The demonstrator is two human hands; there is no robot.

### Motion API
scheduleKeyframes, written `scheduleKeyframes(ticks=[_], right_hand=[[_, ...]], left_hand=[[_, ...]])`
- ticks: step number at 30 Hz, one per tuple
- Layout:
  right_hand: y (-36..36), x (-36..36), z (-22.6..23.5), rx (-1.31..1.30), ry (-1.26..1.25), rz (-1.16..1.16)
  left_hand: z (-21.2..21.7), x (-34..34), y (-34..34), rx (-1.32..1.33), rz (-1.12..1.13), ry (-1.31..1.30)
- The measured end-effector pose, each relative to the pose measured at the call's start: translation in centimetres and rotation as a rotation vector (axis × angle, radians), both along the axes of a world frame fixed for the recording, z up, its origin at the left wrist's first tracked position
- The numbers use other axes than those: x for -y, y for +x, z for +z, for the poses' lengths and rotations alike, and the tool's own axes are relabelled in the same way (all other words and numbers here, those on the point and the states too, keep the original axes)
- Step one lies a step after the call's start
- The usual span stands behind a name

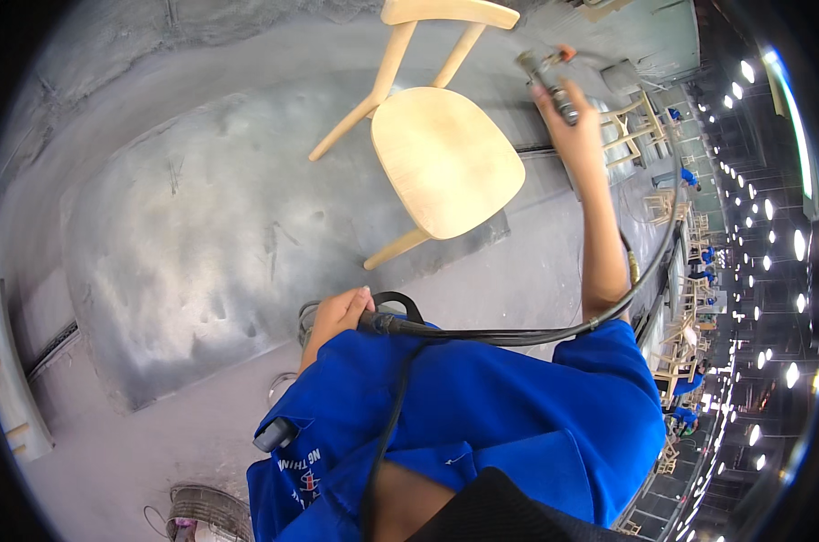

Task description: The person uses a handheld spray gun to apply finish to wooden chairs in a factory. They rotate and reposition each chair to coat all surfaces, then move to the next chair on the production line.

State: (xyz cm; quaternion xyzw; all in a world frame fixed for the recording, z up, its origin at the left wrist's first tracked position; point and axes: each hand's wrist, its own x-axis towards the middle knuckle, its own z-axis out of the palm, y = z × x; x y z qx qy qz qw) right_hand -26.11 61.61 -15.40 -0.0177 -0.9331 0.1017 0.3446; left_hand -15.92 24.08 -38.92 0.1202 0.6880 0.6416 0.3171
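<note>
Located in a long, lamp-lit workshop hall (744, 298). On the grey metal desk (183, 298), near centre: wooden chair (445, 163), apparently assembled, with seat, backrest and visible legs joined; extent of surface treatment done or left not determinable. Across the torso: dark hose (482, 336), clasped by the fingers of the left hand (339, 312). Grasped in the fingers of the right hand (572, 122), apart from the chair: hand tool (534, 74).

Left of centre: open room over grey metal sheet (183, 244). Upper centre: wooden chair (447, 163) in the way; gap between it and right hand (574, 119) with hand tool (548, 88). Lower centre to right: dark hoses (518, 337), left hand (340, 313) to beyond right forearm (603, 226), bar passage.
</note>
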Motion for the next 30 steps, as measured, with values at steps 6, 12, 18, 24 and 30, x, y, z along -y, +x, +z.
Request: scheduleKeyframes(ticks=[6, 12, 18, 24, 30], right_hand=[[-2.0, 8.9, 4.8, 0.056, 0.352, 0.31], [-3.1, 10.3, 3.7, 0.572, 0.01, 0.238], [-4.1, 1.2, 4.9, 0.165, -0.466, 0.172], [-3.0, -15.9, 5.3, -0.118, -0.709, -0.234], [-0.2, -34.1, -0.7, -0.336, -1.347, 0.298]], left_hand=[[-1.7, -0.6, -1.6, -0.056, -0.074, 0.096], [-1.1, -1.9, -1.9, -0.02, -0.063, 0.114], [0.3, -4.3, -1.4, 0.041, -0.043, 0.097], [1.2, -9.0, -1.4, -0.08, -0.049, 0.072], [4.3, -17.0, -2.5, -0.165, -0.131, 0.185]])
